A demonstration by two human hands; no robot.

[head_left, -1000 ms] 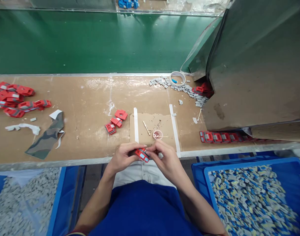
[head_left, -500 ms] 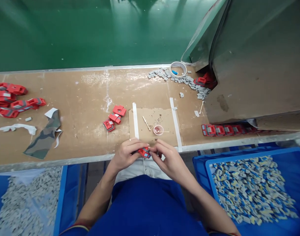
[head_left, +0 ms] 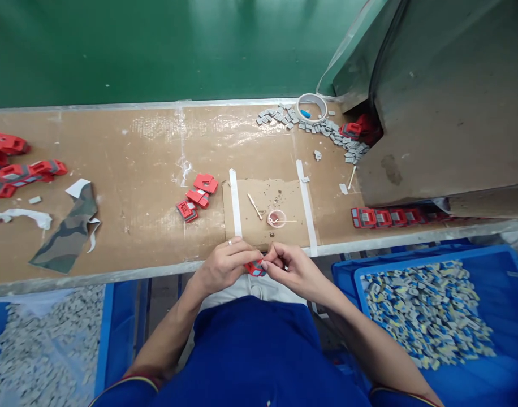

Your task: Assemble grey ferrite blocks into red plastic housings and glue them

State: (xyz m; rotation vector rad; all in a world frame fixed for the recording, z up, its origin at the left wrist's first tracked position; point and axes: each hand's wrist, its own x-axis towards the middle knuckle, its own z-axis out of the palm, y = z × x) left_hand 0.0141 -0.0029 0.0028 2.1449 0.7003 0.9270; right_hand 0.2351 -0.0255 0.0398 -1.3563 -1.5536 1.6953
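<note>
My left hand [head_left: 225,263] is closed around a small red plastic toy vehicle part [head_left: 255,268] with grey and white patches, held just off the table's front edge. At the part's right end, my right hand [head_left: 290,269] pinches with thumb and forefinger against it. Anything between those fingertips is too small or hidden to name. Beyond the hands, a small cup [head_left: 276,219] holds reddish stuff and a cotton swab. Another cotton swab [head_left: 255,207] lies to its left on a taped-down cardboard piece [head_left: 263,232].
Several red parts [head_left: 198,197] lie left of the cardboard, more [head_left: 17,164] at far left. A tape roll [head_left: 311,109] sits among grey pieces [head_left: 280,115]. Red parts stand in a row [head_left: 381,217] at right. Blue bins [head_left: 356,294] of small pieces flank me below the table.
The view has shifted slightly. Both hands stay together at the red part, which has turned a little, with the right fingertips still pressed to its right end.
</note>
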